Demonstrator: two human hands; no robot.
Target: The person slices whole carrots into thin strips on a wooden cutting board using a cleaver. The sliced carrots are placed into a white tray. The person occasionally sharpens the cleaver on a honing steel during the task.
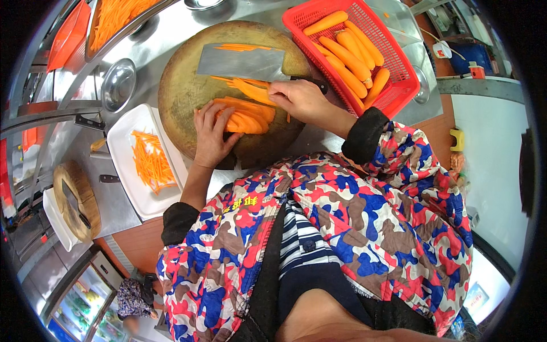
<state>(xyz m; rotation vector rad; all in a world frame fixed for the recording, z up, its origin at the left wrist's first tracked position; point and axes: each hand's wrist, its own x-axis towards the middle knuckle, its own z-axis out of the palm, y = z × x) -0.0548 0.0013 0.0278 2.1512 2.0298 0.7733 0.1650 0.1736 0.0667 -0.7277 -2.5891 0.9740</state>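
Observation:
A round wooden chopping board [179, 85] lies before me on a metal counter. My left hand [216, 132] rests on a fanned stack of carrot slices [250, 117], fingers over its left end and thumb along the near side. With its fingertips, my right hand [299, 100] pinches the end of a few loose carrot slices [252, 90]. Just beyond that hand, a cleaver [239, 62] lies flat on the board, its black handle pointing right. Thin carrot strips [243, 47] sit on its blade, and more lie along its near edge.
At the right, a red plastic basket [401, 85] holds several peeled carrots [346, 55]. A white tray [124, 158] with carrot shreds [151, 162] stands left. Further left are metal bowls [119, 85] and a smaller board [64, 192] bearing a knife. Another person [134, 297] is at lower left.

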